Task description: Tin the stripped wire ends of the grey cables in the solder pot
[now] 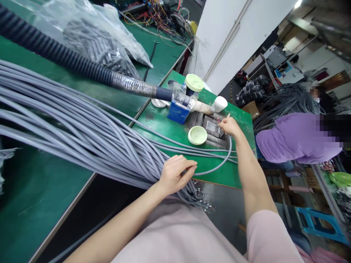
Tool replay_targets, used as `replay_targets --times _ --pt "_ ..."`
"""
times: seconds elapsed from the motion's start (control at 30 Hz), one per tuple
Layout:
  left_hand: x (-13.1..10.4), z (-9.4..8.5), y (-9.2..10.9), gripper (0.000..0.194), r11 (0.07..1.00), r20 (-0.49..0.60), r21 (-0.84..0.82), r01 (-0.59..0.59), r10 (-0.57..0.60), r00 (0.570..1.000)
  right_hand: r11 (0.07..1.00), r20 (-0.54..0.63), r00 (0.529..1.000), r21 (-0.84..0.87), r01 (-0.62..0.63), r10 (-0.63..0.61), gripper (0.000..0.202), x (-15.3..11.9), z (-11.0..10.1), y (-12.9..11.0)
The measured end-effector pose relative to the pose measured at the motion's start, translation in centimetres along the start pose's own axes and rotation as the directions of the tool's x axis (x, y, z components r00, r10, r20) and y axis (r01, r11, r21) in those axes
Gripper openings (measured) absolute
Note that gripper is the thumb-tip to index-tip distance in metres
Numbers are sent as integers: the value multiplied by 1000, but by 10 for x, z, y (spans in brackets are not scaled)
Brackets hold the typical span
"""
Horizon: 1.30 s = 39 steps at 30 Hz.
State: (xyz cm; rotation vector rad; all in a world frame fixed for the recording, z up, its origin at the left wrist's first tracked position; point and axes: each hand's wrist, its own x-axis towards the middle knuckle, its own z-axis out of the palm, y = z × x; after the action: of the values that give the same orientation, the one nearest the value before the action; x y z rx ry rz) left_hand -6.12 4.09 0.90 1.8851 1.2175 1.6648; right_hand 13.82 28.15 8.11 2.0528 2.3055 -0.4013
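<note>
My right hand pinches the end of a grey cable, its thin wires pointing at a small metal solder pot. The cable bends down from that hand and curves back left. My left hand rests on a thick bundle of grey cables, thumb and fingers drawn together; whether it grips a cable is hidden. A pale green bowl sits left of the pot. Above the pot opens the pale nozzle of a black corrugated hose, beside a blue box.
Behind the pot stand a white cup and a jar with a yellow-green lid. A plastic bag of grey pieces lies at the upper left. A person in purple is at the right, near a blue stool.
</note>
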Motion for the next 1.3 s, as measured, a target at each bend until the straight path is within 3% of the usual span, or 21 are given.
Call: replay_targets --times 0.63,0.9,1.0,1.1,1.2,1.27,1.3 --pt "1 0 -2 11 999 -24 -45 0 -1 1000 1000 64 998 9 -24 24 14 18 15 1" --pt "1 1 -3 11 998 -44 -62 0 -3 999 989 43 999 148 -26 20 15 13 11 -1" --pt "0 1 -4 11 998 -38 -63 14 -16 999 969 27 1000 249 3 -10 24 -10 2 -1" --pt "0 -1 -3 10 996 -32 -74 49 -51 998 914 22 997 403 53 -68 31 -54 -9 -1" --pt "5 0 2 8 960 5 -197 198 -201 980 679 50 987 731 70 -155 30 -106 -13 -3" --pt "11 6 7 9 834 68 -397 384 -390 918 560 41 987 826 56 -158 29 -139 -10 -8" --pt "13 12 10 12 721 121 -512 466 -477 870 518 39 987 854 49 -158 28 -152 -6 -11"
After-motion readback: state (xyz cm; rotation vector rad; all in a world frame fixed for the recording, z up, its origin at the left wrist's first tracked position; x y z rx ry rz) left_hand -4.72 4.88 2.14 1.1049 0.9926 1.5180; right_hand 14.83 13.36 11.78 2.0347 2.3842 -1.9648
